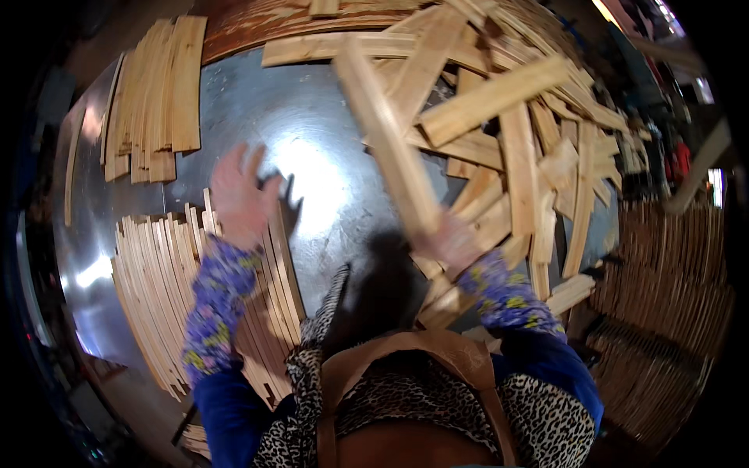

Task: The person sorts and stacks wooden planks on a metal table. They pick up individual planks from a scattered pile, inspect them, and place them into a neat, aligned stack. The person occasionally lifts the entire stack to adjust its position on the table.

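My right hand [450,243] grips the near end of a long flat wooden board [388,136], which is tilted away from me over the left edge of a loose heap of boards [519,168]. Slight motion blur softens both. My left hand [243,199] is empty, its fingers spread, above the far right corner of a row of boards [160,288] standing on edge side by side. The hand hides part of that row. Its shadow falls on the metal tabletop [328,195] to the right.
At the far left, several boards [160,93] lie in an overlapping stack, with one narrow strip [75,168] beside them. A reddish wooden panel [250,30] borders the table's far side. Dense stacks of wooden pieces [663,304] stand beyond the table at right.
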Available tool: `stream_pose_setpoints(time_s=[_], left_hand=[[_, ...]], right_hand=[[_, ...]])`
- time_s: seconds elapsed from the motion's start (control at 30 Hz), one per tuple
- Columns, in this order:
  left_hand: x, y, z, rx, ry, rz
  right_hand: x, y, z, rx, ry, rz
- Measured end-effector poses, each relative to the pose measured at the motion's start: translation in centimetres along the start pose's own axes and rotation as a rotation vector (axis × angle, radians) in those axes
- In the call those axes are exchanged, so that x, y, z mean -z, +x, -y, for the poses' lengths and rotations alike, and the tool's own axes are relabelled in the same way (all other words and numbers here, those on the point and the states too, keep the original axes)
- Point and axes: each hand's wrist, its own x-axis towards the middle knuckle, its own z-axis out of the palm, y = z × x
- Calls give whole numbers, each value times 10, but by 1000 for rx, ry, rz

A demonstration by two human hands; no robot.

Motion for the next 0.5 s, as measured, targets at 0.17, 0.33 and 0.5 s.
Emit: stream_pose_setpoints(time_s=[0.17,0.33,0.5], left_hand=[[25,-87,-135,-180,-429,569],[-7,-166,-129,-165,11,1196],[-26,-189,-123,251,-473,486]], right_hand=[[-110,-19,160,-267,627,418],[-118,-13,168,94,534,467],[27,78,46,-312,578,-720]])
